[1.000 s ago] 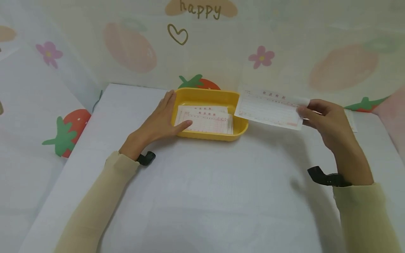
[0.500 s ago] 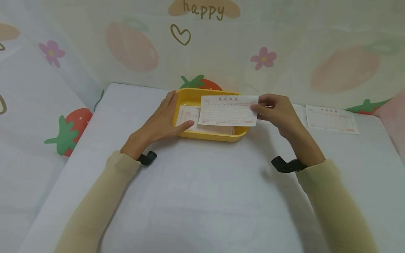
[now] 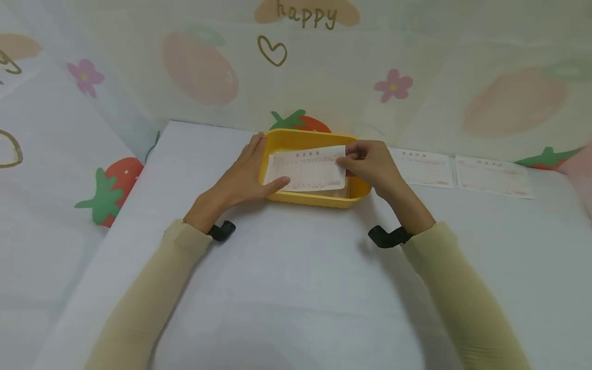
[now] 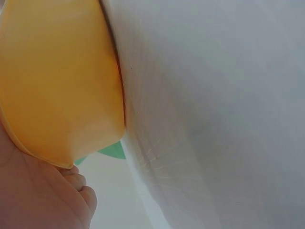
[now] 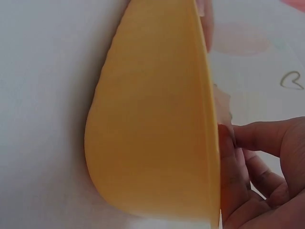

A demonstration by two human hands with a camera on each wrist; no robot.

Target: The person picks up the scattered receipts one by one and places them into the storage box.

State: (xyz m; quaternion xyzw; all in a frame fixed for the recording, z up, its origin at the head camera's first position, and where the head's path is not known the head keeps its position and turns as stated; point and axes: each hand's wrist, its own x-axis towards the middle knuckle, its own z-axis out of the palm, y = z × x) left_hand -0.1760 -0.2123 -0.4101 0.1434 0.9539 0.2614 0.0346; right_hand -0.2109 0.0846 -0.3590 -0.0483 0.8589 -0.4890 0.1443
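Observation:
A yellow plastic tray (image 3: pixel 324 201) stands at the back of the white table, with printed receipt slips inside. My left hand (image 3: pixel 245 177) holds the tray's left end, fingers along the outside and thumb over the front rim. In the left wrist view, that hand (image 4: pixel 43 195) lies against the corner of the tray (image 4: pixel 57 81). Between thumb and fingers, my right hand (image 3: pixel 376 167) pinches the right edge of a receipt slip (image 3: pixel 312 169), which overlaps the slips in the tray. The right wrist view shows the fingers (image 5: pixel 233 181) just past the tray's rim.
Two more receipt slips, one nearer (image 3: pixel 427 169) and one farther right (image 3: pixel 492 176), lie on the table right of the tray. A cloth backdrop (image 3: pixel 347 51) with strawberries, flowers and "happy" rises directly behind the table.
My right hand has carried the receipt slip leftward, from beside the tray to over it, and lowered it towards the other slips. The left hand has stayed on the tray.

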